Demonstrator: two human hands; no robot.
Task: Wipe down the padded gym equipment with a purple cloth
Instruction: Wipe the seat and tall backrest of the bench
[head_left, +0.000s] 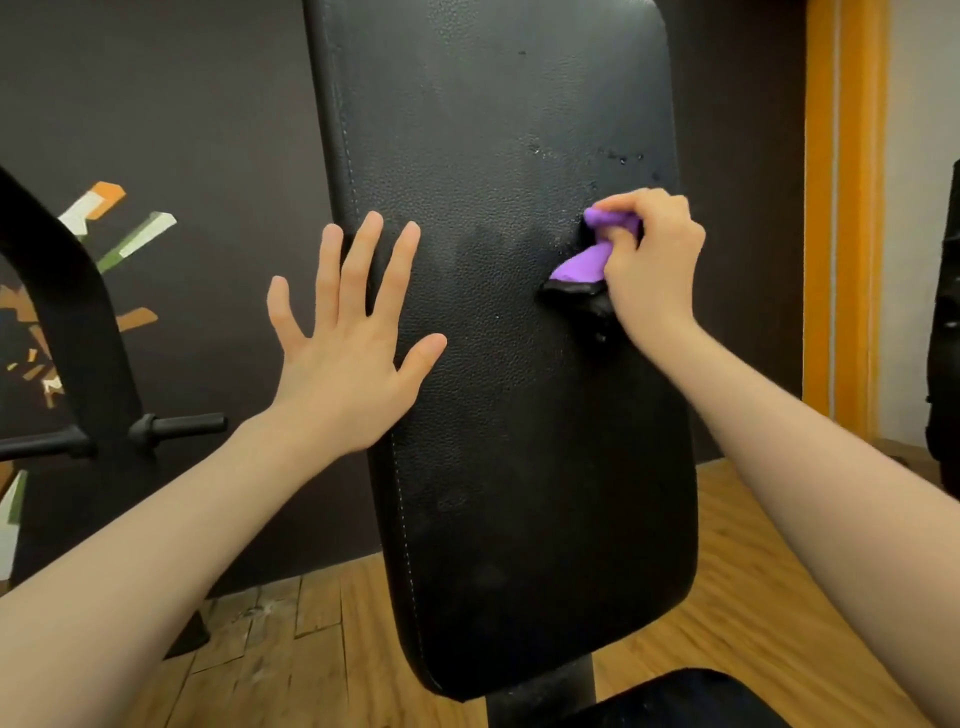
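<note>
Purple cloth (587, 262), bunched and pinched in the right hand (649, 270), presses the back pad (498, 364) near its right edge. It looks soft, light and limp; a wadded grip suits it. Left hand (348, 353), fingers spread wide, braces the pad's left edge.

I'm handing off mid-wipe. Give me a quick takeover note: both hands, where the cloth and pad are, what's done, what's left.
Left hand: open, fingers spread, at the left edge of the black back pad.
Right hand: grips the bunched purple cloth against the pad's right side, mid-height.
Done: cannot tell how much of the pad is wiped.
Left: droplets show just above the cloth; wipe them, then the rest of the pad and the seat pad below.
</note>
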